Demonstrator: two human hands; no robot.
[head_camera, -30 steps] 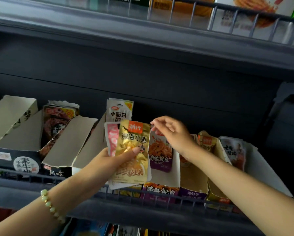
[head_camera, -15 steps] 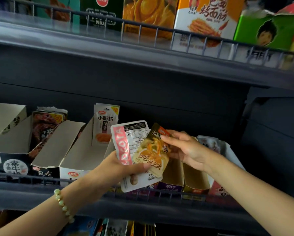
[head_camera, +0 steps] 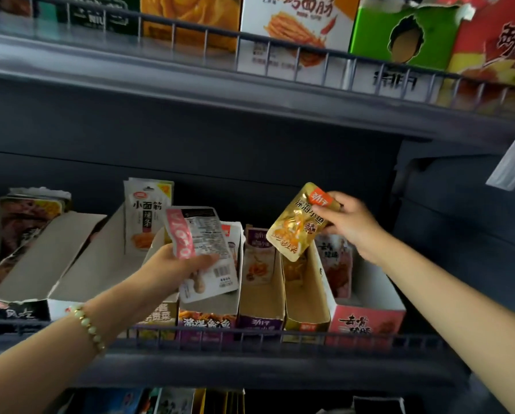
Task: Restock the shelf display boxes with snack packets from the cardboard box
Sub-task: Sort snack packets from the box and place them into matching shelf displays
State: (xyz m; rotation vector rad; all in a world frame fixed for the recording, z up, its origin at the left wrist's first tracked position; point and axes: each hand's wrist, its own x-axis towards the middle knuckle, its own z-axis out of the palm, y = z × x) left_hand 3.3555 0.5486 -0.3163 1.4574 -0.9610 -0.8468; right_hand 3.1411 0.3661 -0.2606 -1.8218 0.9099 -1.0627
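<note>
My right hand (head_camera: 350, 224) pinches the top corner of a gold snack packet (head_camera: 298, 225), which hangs tilted just above the narrow gold display box (head_camera: 307, 297). My left hand (head_camera: 172, 267) grips a white packet with a pink edge (head_camera: 202, 249) in front of the orange and purple display boxes. The purple display box (head_camera: 260, 294) stands left of the gold one with a packet inside. The pink display box (head_camera: 366, 315) sits at the right with a packet at its back. No cardboard supply box is in view.
A wire rail (head_camera: 250, 334) runs along the shelf front. To the left are open white display boxes (head_camera: 56, 258), one with an upright noodle-snack packet (head_camera: 145, 216). The shelf above (head_camera: 220, 94) carries large snack cartons behind its own rail.
My right hand took the gold packet out of my left hand's stack and carried it right and up, over the gold box. The view tilted up slightly.
</note>
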